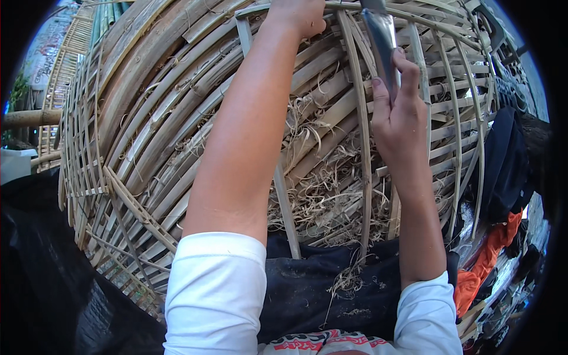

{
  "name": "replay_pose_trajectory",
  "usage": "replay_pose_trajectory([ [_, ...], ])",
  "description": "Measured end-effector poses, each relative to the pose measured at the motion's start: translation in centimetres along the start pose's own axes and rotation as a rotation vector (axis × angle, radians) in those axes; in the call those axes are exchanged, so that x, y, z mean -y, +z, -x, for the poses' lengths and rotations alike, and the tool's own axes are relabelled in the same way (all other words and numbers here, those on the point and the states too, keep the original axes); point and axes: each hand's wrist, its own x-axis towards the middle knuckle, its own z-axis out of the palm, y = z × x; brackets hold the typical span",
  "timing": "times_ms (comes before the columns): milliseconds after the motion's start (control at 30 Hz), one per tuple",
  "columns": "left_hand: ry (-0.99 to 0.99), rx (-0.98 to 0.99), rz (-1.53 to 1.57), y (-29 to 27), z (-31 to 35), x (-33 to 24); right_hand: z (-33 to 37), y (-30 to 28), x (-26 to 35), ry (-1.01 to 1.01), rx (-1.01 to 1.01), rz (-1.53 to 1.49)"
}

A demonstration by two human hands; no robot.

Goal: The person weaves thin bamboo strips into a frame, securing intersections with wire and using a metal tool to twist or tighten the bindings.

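My right hand [402, 115] is gripping a broad, shiny grey metal blade [380, 44], which is pointing away from me above a pale bamboo-strip lattice [458, 112]. My left hand [297, 16] is sitting at the top edge; I cannot tell what it is holding. Nearer me, curly straw-coloured shavings [328, 189] are lying beyond creased black cloth [307, 287].

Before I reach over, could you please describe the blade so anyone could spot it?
Find the bamboo strips across the view, then the right hand at upper right. The blade runs up from its fingers: shiny grey metal, unlike the dull tan strips.
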Motion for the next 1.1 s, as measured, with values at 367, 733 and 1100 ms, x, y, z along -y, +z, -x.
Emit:
replay_pose_trajectory([
  [367,-0.025,0.042,-0.025,-0.1,0.0,0.1,-0.7,0.9,-1.0,-0.048,-0.039,0.047],
  [733,0.017,-0.024,-0.106,0.4,-0.4,0.6,-1.3,1.1,-0.5,0.054,0.118,0.112],
  [1100,-0.027,0.006,-0.084,0.0,-0.3,-0.3,0.4,0.0,-0.8,0.037,-0.051,0.001],
])
